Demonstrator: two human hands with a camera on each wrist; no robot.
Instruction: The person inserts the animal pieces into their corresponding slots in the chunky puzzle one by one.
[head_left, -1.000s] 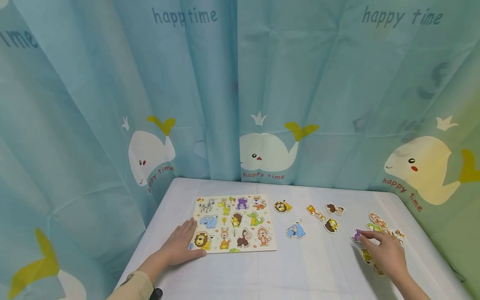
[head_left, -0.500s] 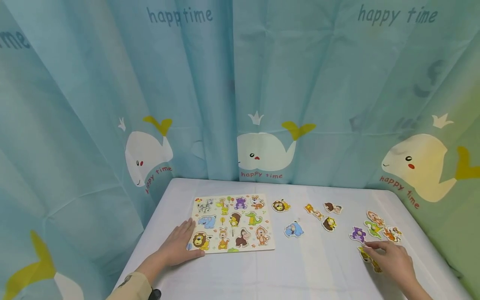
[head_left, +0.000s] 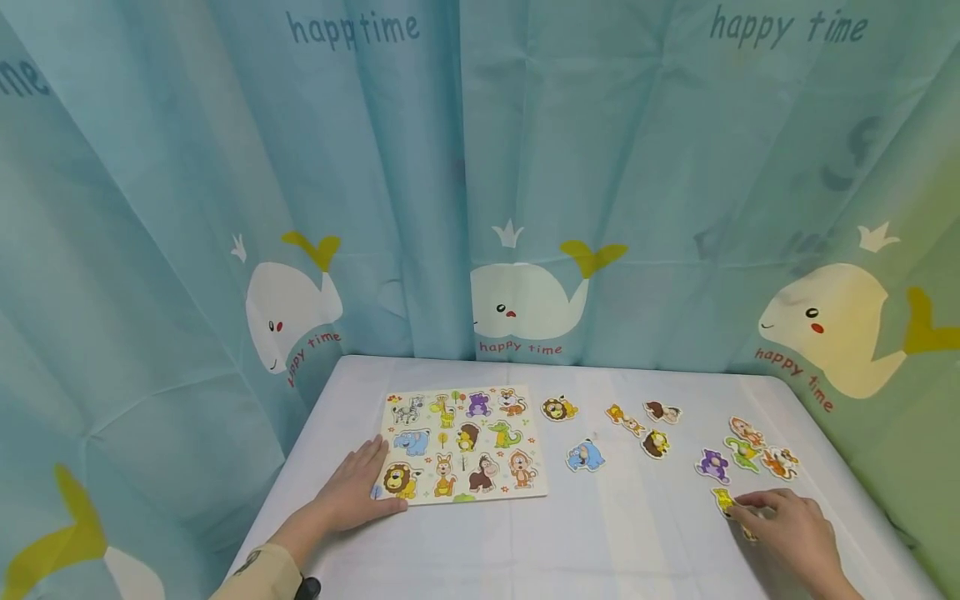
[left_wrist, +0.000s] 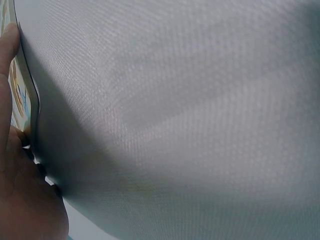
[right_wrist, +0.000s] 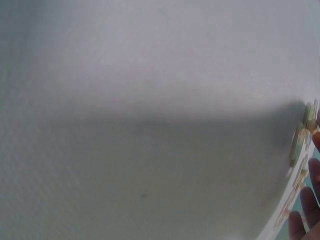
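An animal puzzle board [head_left: 483, 492] lies on the left part of the table, with several colourful animals showing on it. My left hand [head_left: 347, 492] rests at the board's lower left corner, fingers straight along its left side and thumb on the front edge. At the right, my right hand [head_left: 791, 529] pinches a yellow giraffe puzzle piece [head_left: 722, 497] between thumb and forefinger; the fingers hide part of it. Just beyond lies a purple hippo piece [head_left: 712, 466]. The right wrist view catches only my fingers [right_wrist: 311, 205] and some pieces [right_wrist: 297, 145] at its right edge.
Crocodile [head_left: 742, 454], monkey [head_left: 746, 431] and tiger [head_left: 780, 463] pieces lie close together beyond the right hand. Midway are elephant [head_left: 585, 456], lion [head_left: 558, 408], kangaroo [head_left: 626, 420], gorilla [head_left: 662, 412] and hedgehog [head_left: 655, 444] pieces. A whale-print curtain [head_left: 420, 208] hangs behind the table.
My right hand has let go of the purple hippo piece, moved a little toward me and taken hold of the giraffe piece. The left hand stays on the board.
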